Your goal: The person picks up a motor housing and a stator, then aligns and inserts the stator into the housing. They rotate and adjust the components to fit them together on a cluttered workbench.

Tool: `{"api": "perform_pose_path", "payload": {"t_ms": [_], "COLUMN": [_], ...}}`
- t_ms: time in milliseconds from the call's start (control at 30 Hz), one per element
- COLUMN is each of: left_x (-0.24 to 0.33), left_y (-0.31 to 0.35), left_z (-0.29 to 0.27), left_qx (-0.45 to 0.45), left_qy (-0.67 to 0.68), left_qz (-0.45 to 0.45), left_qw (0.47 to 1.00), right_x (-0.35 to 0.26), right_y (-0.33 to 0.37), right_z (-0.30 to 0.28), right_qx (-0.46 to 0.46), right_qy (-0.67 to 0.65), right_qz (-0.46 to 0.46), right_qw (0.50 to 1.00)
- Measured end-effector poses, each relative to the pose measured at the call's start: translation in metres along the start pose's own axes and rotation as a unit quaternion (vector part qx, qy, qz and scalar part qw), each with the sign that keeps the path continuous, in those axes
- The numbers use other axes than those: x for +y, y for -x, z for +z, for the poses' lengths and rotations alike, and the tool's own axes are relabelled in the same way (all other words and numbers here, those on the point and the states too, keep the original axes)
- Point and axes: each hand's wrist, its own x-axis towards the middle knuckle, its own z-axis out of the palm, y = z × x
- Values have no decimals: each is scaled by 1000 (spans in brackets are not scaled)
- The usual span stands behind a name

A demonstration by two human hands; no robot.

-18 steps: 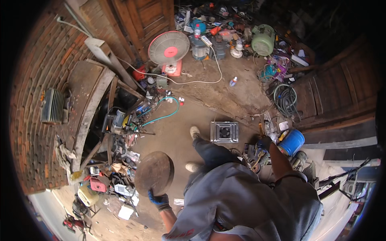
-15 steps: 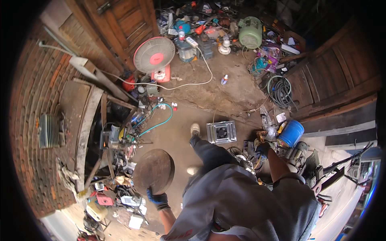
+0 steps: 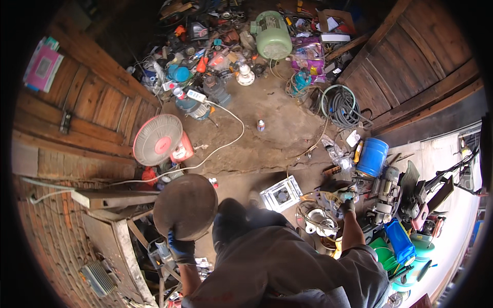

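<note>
My left hand [image 3: 182,249], in a dark blue glove, grips the near edge of a thick round brown disc [image 3: 186,205] that looks like wood. Raised off the floor, the disc hides part of the workbench corner behind it. On the right, my gloved right hand [image 3: 348,204] is closed around something dark with pale parts that I cannot make out. A coil of cable and a white round part [image 3: 321,222] lie close below it. Between my hands, a square silver frame with a fan-like centre [image 3: 281,194] rests on the floor.
A pink-and-grey fan [image 3: 159,141] stands left, with a white cable [image 3: 226,154] across the floor. A small bottle [image 3: 261,125] stands ahead. Far off are a green motor [image 3: 272,38] and heaped parts. A blue drum [image 3: 372,156], hose coil [image 3: 341,108] and machines line the right.
My view has turned left and I have moved forward. The disc, still in my left hand, is now beside the bench corner. My right hand remains low among the parts on the right.
</note>
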Motion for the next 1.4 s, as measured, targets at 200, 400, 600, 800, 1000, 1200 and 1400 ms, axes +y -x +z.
{"api": "perform_pose_path", "payload": {"t_ms": [200, 400, 600, 800, 1000, 1200, 1400], "left_x": [47, -2, 13, 17, -28, -31, 7], "left_y": [-100, -252, -317, -389, -471, -583, -649], "left_z": [115, 221, 366, 455, 560, 641, 761], "left_qx": [-56, -135, -139, -127, -111, -140, -121], "left_qy": [-69, -69, -27, -177, -241, -500, -757], "left_qz": [8, -11, -101, -32, 38, 225, 477], "left_qw": [996, 988, 985, 976, 964, 825, 431], "right_x": [-82, -40, -215, -262, -301, -458, -527], "right_y": [72, 13, 29, 2, -85, -224, -415], "right_z": [-136, -132, -154, -185, -199, -326, -454], "right_qx": [31, 24, -209, -167, -170, -279, -221], "right_qy": [29, 117, -354, -476, -439, -614, -671], "right_qz": [202, -20, 83, 133, -31, 182, 63], "right_qw": [978, 993, 908, 853, 882, 716, 705]}}
